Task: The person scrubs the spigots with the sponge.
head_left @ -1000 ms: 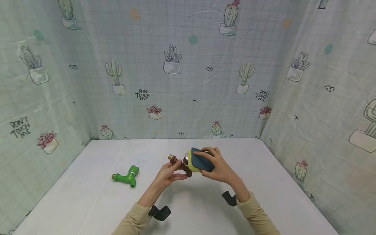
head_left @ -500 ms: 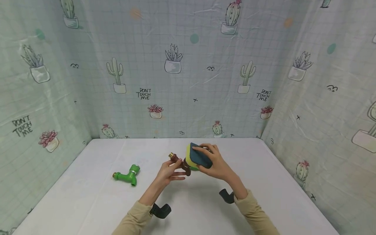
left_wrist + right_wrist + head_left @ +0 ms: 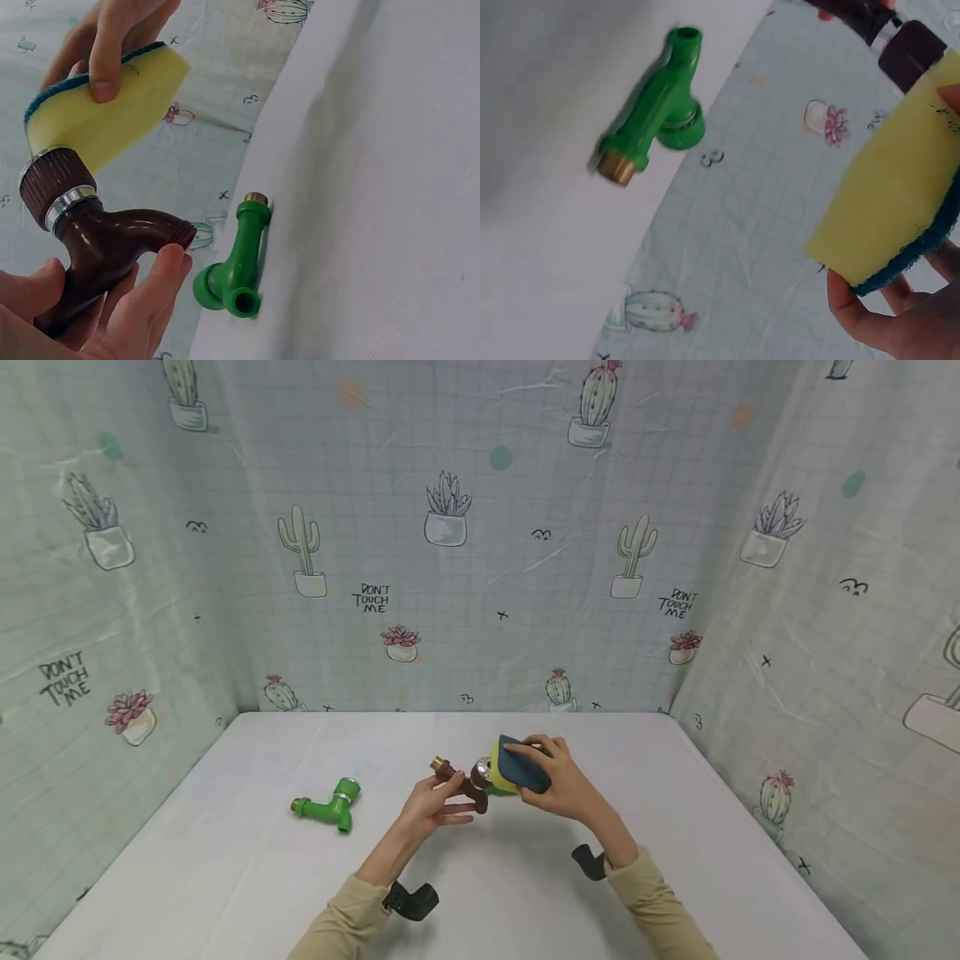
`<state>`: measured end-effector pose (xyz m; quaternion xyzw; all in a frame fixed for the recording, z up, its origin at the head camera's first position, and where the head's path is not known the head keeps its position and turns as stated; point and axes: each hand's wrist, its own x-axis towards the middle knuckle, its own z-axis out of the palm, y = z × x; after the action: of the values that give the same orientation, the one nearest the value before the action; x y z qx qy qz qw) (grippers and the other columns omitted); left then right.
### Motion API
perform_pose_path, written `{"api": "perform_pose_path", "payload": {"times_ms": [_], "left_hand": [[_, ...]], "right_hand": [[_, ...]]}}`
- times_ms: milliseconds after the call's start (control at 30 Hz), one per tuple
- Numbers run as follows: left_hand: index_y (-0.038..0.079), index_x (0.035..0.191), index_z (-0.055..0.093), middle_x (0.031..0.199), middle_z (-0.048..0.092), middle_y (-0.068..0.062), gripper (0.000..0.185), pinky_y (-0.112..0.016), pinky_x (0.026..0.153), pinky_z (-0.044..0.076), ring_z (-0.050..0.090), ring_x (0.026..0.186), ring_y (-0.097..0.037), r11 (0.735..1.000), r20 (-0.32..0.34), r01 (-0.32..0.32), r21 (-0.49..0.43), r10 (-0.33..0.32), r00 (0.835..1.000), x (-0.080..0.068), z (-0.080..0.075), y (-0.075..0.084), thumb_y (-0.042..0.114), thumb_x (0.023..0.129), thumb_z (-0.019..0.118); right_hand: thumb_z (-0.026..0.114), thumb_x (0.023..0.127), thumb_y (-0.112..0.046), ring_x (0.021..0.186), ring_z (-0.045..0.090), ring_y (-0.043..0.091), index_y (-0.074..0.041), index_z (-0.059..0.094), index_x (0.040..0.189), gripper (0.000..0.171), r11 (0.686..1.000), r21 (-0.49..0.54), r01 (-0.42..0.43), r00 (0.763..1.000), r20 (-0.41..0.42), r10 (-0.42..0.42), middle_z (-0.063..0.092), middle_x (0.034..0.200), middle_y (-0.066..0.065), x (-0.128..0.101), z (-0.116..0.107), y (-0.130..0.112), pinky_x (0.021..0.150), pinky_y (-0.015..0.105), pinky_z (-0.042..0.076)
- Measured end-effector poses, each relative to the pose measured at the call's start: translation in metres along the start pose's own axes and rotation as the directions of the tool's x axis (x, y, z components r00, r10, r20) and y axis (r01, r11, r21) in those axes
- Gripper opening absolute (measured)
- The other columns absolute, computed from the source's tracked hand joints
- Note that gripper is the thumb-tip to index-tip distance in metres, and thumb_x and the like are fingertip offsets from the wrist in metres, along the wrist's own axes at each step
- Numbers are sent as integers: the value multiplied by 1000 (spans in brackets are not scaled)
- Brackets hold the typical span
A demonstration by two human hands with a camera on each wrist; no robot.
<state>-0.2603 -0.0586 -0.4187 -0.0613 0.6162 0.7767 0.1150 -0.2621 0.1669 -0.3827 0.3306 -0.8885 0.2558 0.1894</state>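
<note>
White table (image 3: pixel 225 877) walled on three sides by a cactus-print curtain (image 3: pixel 480 527); lying on it, well left of the hands, a green plastic tap (image 3: pixel 327 804). Raised above the table's middle, a brown plastic tap (image 3: pixel 463 782) with a chrome ring, grasped by the left hand (image 3: pixel 431 804), fingers curled round its body. Pressed against that tap's knob end, a yellow sponge with a dark blue scouring face (image 3: pixel 516 765), clutched by the right hand (image 3: pixel 558 785), thumb on the yellow side.
</note>
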Motion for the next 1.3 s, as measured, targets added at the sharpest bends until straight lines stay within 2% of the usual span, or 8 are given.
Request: {"api": "perform_pose_path", "payload": {"times_ms": [133,267,567,733,900,1033,1167,1300], "left_hand": [[-6,115,46,117,54,-27,41,-49,79,52,57,100,-42,999,-13,2,-44,-2,1000,1,-3,3,26,90,52],[-6,112,48,109,58,-24,39,-54,84,47,55,105,-42,999,-25,-19,-40,18,1000,3,-6,9,26,90,53],[-4,121,35,85,59,-8,47,-46,70,55,65,69,-20,992,-125,-76,-102,63,990,9,-15,17,20,87,57],[3,108,32,71,63,-6,37,-43,65,56,65,60,-21,983,-165,-99,-157,72,984,13,-22,18,14,85,60],[-3,103,37,73,63,-19,20,-45,71,54,67,65,-31,975,-166,-95,-199,62,984,15,-25,24,10,92,47],[-12,116,33,93,56,-41,30,-49,79,49,63,81,-41,978,-163,-68,-197,36,986,18,-24,28,11,96,36],[-13,122,30,100,53,-43,38,-50,76,50,61,83,-45,974,-186,-76,-212,36,982,46,-30,11,12,95,40],[-10,117,36,88,59,-39,46,-50,70,53,63,76,-45,939,-101,-70,-336,38,994,119,-60,-35,18,87,58]], "right_hand": [[69,71,-21,93,36,21,-28,52,124,56,993,-118,1,1000,10,0,48,119,8,-5,-3,9,72,35,42],[69,73,-20,92,35,22,-27,51,125,55,997,-70,-42,999,-12,41,47,120,9,-9,-8,14,72,35,42],[71,72,-18,100,34,24,-25,49,127,59,997,26,-79,992,-95,81,44,123,11,-18,-16,17,76,43,46],[72,72,-16,102,34,26,-23,49,127,60,996,35,-80,990,-117,84,44,123,12,-22,-17,19,76,45,46],[72,71,-14,103,34,28,-22,49,127,61,996,46,-77,987,-141,83,43,123,13,-22,-19,19,76,47,46],[72,72,-14,103,33,28,-22,49,127,61,995,51,-85,987,-135,91,43,123,13,-21,-19,19,76,49,47],[72,72,-16,104,33,28,-22,49,127,60,994,36,-98,987,-121,102,43,124,13,-20,-17,20,77,49,47],[72,72,-18,103,34,28,-22,51,126,58,994,-16,-106,989,-105,104,43,123,12,-18,-14,23,77,48,48]]}}
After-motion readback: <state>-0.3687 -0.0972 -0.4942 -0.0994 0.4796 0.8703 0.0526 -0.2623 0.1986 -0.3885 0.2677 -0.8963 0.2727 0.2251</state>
